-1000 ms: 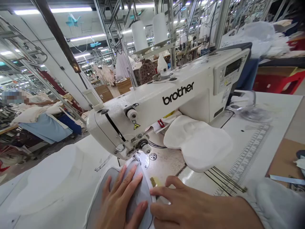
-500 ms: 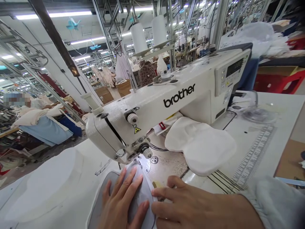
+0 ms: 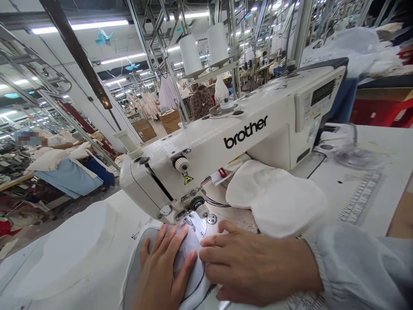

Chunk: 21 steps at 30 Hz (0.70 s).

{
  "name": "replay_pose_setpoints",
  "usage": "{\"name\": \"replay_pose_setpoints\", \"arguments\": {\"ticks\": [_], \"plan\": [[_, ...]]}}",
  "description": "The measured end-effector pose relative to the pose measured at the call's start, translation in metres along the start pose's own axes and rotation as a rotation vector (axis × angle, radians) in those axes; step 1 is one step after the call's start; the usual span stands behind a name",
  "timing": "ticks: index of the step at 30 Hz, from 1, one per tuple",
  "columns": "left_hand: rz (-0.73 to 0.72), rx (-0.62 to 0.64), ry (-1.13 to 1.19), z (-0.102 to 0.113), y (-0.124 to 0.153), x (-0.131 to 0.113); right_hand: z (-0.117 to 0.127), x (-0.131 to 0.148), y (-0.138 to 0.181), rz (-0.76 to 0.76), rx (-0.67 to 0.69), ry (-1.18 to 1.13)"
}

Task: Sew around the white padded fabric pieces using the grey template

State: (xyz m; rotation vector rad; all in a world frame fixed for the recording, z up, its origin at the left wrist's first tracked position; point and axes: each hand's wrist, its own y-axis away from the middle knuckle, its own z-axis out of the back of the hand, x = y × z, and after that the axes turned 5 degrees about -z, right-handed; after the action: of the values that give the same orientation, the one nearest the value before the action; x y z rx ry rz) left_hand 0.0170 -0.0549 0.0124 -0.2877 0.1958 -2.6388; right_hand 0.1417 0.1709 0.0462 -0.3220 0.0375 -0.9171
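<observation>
My left hand (image 3: 163, 269) lies flat with fingers spread on a grey, rounded sheet with a white fabric border (image 3: 196, 275), close in front of the sewing machine's needle and presser foot (image 3: 189, 218). To its right, my right hand (image 3: 254, 262) has its fingers curled, the thumb and fingertips closed at the right edge of the white fabric; exactly what lies between them is partly hidden. The white sewing machine (image 3: 206, 142), marked "brother", stands over the work with its lamp lit at the needle.
A padded white double-lobed piece (image 3: 284, 200) lies under the machine's arm. Behind it is a small red clip (image 3: 222, 172). A printed ruler (image 3: 361, 198) and a clear plastic dish (image 3: 359, 157) are at the right. Thread cones (image 3: 217, 45) stand behind. Another person is far left.
My right hand has shifted slightly up and left along the fabric's edge, its sleeve coming further into view. My left hand stays on the grey sheet. The camera view has shifted a little.
</observation>
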Motion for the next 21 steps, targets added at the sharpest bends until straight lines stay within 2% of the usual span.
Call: {"name": "replay_pose_setpoints", "arguments": {"ticks": [9,14,19,21], "plan": [[0.142,0.008,0.091,-0.004,-0.008,0.003,-0.012,-0.018,-0.006,0.017,-0.073,0.003],[0.225,-0.066,0.134,0.000,-0.012,-0.005,-0.013,-0.022,-0.007,-0.004,-0.084,-0.031],[0.207,-0.016,0.149,0.000,-0.012,-0.005,-0.011,-0.018,-0.005,-0.034,-0.063,-0.048],[0.201,-0.052,0.132,-0.002,-0.012,-0.005,-0.010,-0.017,-0.004,-0.048,-0.056,-0.049]]}}
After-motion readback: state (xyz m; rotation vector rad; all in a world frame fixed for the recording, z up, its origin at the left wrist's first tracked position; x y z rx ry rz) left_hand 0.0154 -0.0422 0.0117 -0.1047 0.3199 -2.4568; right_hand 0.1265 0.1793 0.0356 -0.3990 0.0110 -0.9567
